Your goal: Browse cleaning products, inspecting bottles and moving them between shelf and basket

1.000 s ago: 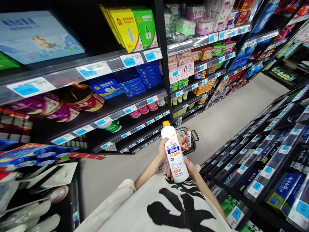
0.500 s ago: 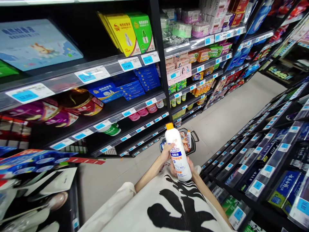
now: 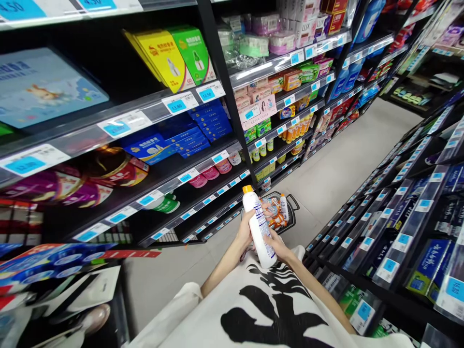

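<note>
I hold a white bottle point(image 3: 257, 226) with an orange cap in both hands, in front of my chest. My left hand point(image 3: 243, 233) is wrapped round its left side near the middle. My right hand point(image 3: 277, 242) grips its lower right side. The bottle's side with small printed text faces me. Just beyond the bottle a black shopping basket point(image 3: 293, 216) stands on the floor, holding a small white bottle and orange packets.
Black shelves with blue price tags run along the left, stocked with yellow and green boxes point(image 3: 170, 57), blue boxes point(image 3: 203, 125) and round tins point(image 3: 108, 166). More shelves point(image 3: 406, 217) line the right. A pale tiled aisle point(image 3: 348, 169) runs ahead.
The bottle has been turned in my hands: its front label faced me, now the back text does. My view has shifted slightly to the right and down.
</note>
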Tool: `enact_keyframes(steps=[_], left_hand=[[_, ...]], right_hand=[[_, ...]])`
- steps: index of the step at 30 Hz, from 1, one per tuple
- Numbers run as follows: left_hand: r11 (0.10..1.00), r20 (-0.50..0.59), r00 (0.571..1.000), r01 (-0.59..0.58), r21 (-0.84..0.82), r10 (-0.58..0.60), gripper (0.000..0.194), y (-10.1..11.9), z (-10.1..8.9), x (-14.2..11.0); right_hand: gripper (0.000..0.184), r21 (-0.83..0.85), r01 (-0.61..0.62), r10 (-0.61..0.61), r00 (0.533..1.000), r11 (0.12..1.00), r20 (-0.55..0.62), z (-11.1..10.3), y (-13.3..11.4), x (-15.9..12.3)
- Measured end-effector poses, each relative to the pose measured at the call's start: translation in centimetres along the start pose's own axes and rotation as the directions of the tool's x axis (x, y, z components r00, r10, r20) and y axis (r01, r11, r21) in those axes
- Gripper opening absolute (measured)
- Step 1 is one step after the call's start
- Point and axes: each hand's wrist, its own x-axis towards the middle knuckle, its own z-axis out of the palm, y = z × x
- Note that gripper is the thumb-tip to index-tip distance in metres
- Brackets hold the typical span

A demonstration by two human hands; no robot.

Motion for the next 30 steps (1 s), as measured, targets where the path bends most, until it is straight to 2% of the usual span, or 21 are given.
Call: enact_keyframes(steps=[2,4,8,10,12,14,16,18,21,24,27,28,30], left_hand=[[0.995,0.039,0.999,0.024,-0.098,-0.02,0.087,0.0,-0.3,-0.1],[0.985,0.063,0.998,0.013,-0.174,-0.002,0.092,0.0,-0.6,-0.1],[0.963,0.129,0.992,0.045,-0.265,-0.011,0.098,-0.2,-0.5,-0.1],[0.962,0.14,0.99,0.071,-0.262,-0.035,0.095,-0.3,-0.5,0.1],[0.97,0.134,0.989,0.094,-0.224,-0.065,0.087,-0.3,-0.6,0.2],[0.984,0.105,0.992,0.09,-0.156,-0.074,0.079,-0.4,-0.7,0.4],[0.998,0.045,0.998,0.043,-0.047,-0.04,0.073,-0.5,-0.9,0.6],[0.992,-0.013,0.999,-0.031,0.123,0.033,0.071,-0.6,-1.0,0.7],[0.91,-0.019,0.99,-0.117,0.398,0.136,0.068,-0.5,-0.7,0.9],[0.845,-0.05,0.981,-0.134,0.518,0.187,0.053,-0.3,-0.5,1.1],[0.918,-0.112,0.989,-0.05,0.394,0.102,0.043,-0.2,-0.9,1.1],[0.958,-0.114,0.992,-0.011,0.287,0.046,0.044,-0.2,-1.1,1.1],[0.999,-0.097,0.995,0.033,0.016,-0.031,0.055,-0.1,-1.7,0.9]], right_hand=[[0.079,0.108,-0.072,0.064,0.995,0.992,0.078,0.2,-0.6,-0.2],[0.085,0.179,-0.185,0.148,0.968,0.966,0.2,0.3,-1.3,-0.4],[0.102,0.182,-0.415,0.3,0.841,0.891,0.45,0.4,-1.8,-0.1],[0.1,0.211,-0.435,0.288,0.819,0.876,0.496,0.5,-1.5,0.2],[0.093,0.294,-0.371,0.214,0.866,0.881,0.452,0.7,-1.0,0.4],[0.083,0.378,-0.276,0.145,0.929,0.884,0.34,0.8,-0.6,0.4],[0.073,0.413,-0.198,0.113,0.969,0.889,0.22,0.7,-0.2,0.4],[0.068,0.392,-0.151,0.101,0.984,0.907,0.146,0.5,0.2,0.3],[0.065,0.3,-0.078,0.07,0.997,0.951,0.036,0.1,1.0,0.4],[0.07,0.137,0.004,0.013,0.992,0.991,-0.125,0.0,1.4,0.7],[0.075,0.014,0.059,-0.055,0.976,0.998,-0.212,-0.1,1.0,0.8],[0.075,0.027,0.048,-0.041,0.979,0.999,-0.198,-0.1,0.7,0.7],[0.074,0.105,-0.026,0.036,0.995,0.994,-0.091,-0.3,0.2,0.4]])
